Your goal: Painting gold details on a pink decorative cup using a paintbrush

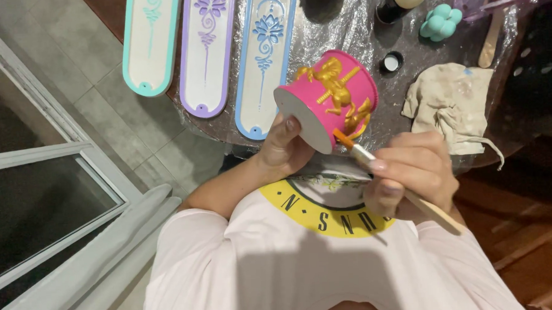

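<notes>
Above our lap, at the near edge of the table, we are holding a pink round box [332, 95] tipped on its side, its white flat base turned toward us. Our left hand [283, 145] is gripping it from below, thumb pressed against the white base. Gold raised horse figures [336, 89] are running around its pink wall. Our right hand [411, 171] is pinching a thin paintbrush [380, 169] between closed fingers, the wooden handle slanting down past our wrist and the orange-tipped bristles touching the box at its lower gold figure.

Behind the box, three long oval trays are lying side by side on the table: a teal-rimmed tray [151, 40], a purple-rimmed tray [206, 50] and a blue-rimmed tray [265, 57], each white inside with a flower motif in its rim colour. Clear plastic sheeting [345, 30] is covering the dark tabletop. To the right, a crumpled beige cloth [448, 103] is lying near our right hand, with a small black cap [391, 62], a dark paint bottle [399, 1], a teal bubble-shaped object [441, 22] and a wooden stick [491, 40] farther back. We are wearing a white shirt [292, 258] with a yellow print.
</notes>
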